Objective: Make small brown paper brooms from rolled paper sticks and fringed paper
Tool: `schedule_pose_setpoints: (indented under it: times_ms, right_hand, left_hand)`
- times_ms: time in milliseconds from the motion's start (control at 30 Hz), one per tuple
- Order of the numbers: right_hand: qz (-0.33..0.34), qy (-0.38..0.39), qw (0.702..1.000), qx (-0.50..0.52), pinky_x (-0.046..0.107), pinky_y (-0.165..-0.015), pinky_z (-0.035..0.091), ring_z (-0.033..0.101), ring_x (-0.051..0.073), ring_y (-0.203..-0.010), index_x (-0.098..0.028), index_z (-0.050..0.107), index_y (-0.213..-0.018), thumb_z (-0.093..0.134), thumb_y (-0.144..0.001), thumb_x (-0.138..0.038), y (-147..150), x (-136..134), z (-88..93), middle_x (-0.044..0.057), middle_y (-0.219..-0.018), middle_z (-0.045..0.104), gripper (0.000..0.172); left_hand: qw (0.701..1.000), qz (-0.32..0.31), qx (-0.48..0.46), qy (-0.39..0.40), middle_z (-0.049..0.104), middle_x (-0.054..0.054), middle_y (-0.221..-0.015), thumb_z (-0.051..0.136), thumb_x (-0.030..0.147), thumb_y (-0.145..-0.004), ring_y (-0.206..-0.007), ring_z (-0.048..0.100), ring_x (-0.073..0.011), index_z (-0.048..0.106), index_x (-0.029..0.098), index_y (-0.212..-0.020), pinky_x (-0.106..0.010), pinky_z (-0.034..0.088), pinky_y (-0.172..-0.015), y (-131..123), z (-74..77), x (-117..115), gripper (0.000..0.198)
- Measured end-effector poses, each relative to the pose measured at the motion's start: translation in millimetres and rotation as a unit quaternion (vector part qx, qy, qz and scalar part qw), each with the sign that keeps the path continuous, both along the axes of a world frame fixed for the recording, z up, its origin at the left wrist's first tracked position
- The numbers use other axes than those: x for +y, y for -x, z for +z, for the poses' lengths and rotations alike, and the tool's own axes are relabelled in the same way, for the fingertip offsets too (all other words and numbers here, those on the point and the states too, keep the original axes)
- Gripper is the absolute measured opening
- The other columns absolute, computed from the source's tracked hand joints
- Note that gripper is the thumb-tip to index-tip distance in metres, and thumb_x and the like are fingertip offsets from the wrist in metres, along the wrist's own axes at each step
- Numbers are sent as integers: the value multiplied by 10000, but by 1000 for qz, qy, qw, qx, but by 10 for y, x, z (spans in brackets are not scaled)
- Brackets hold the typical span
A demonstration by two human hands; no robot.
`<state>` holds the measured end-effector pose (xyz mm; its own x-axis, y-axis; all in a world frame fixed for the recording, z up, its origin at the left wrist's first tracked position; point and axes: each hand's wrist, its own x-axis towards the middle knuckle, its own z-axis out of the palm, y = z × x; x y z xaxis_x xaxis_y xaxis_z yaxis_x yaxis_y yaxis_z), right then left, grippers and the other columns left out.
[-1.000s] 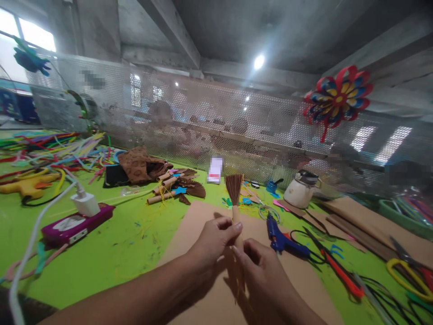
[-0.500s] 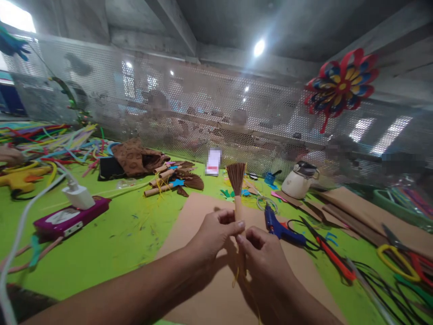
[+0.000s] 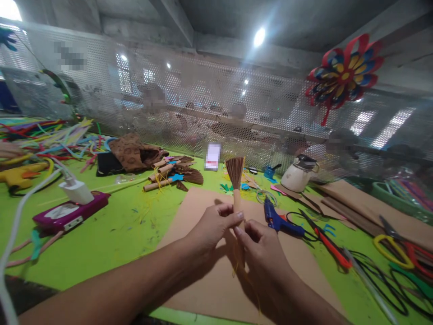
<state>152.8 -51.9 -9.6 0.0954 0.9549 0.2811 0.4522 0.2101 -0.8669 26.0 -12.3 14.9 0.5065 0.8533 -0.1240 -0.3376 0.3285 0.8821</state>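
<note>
A small paper broom (image 3: 235, 174), with a pleated brown head and a rolled tan handle, is held upright between my hands. My left hand (image 3: 216, 225) grips the handle just below its middle, thumb across the front. Closed on the lower handle is my right hand (image 3: 262, 243), its thumb and forefinger pinched right beside the left thumb. Thin yellow strands (image 3: 234, 266) dangle below the fingers. Under both hands lies a sheet of brown card (image 3: 192, 266). Part of the handle is hidden by my fingers.
Several similar paper brooms (image 3: 162, 183) lie at back left. A purple power strip (image 3: 72, 212) is on the left, near a yellow glue gun (image 3: 20, 176). On the right are a blue glue gun (image 3: 279, 221), red-handled scissors (image 3: 333, 248), yellow-handled scissors (image 3: 392, 250) and a white pot (image 3: 297, 176).
The view has shifted slightly, so the table's things sit a little higher in the picture. Both hands keep their hold on the paper broom, the fingers barely moved.
</note>
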Motion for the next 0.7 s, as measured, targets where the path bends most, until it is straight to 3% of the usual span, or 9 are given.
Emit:
schedule_pose_setpoints:
  times_ms: [233, 467, 600, 700]
  right_hand:
    - [-26, 12, 999, 44, 231, -454, 277, 376, 96, -479, -175, 489, -569, 600, -785, -425, 16, 2, 64, -49, -497, 431, 348]
    - [-4, 32, 996, 79, 251, -503, 343, 467, 124, -525, -149, 611, -633, 578, -804, -480, -25, 30, 100, 6, -565, 542, 375]
    - [-38, -15, 999, 30, 277, -552, 398, 531, 163, -580, -147, 634, -652, 560, -818, -454, -81, 8, 156, 39, -591, 591, 357]
    - [-42, -104, 993, -24, 280, -566, 416, 532, 159, -581, -157, 633, -663, 579, -814, -359, -76, -51, 211, 29, -601, 587, 258]
  left_hand:
    - [1000, 11, -11, -8, 625, -43, -753, 733, 228, -672, -632, 557, -123, 658, 141, -845, -246, 430, -594, -13, 2, 33, 208]
    - [996, 84, -16, -1, 614, -14, -649, 757, 186, -629, -589, 566, -115, 625, 132, -701, -276, 465, -664, 29, 81, 163, 160]
    - [993, 119, -1, -17, 610, -13, -648, 741, 181, -654, -588, 558, -106, 624, 120, -680, -280, 472, -683, 72, 93, 232, 135]
    - [990, 139, 1, -30, 614, -21, -652, 751, 180, -651, -598, 564, -112, 623, 114, -678, -276, 468, -665, 83, 96, 239, 146]
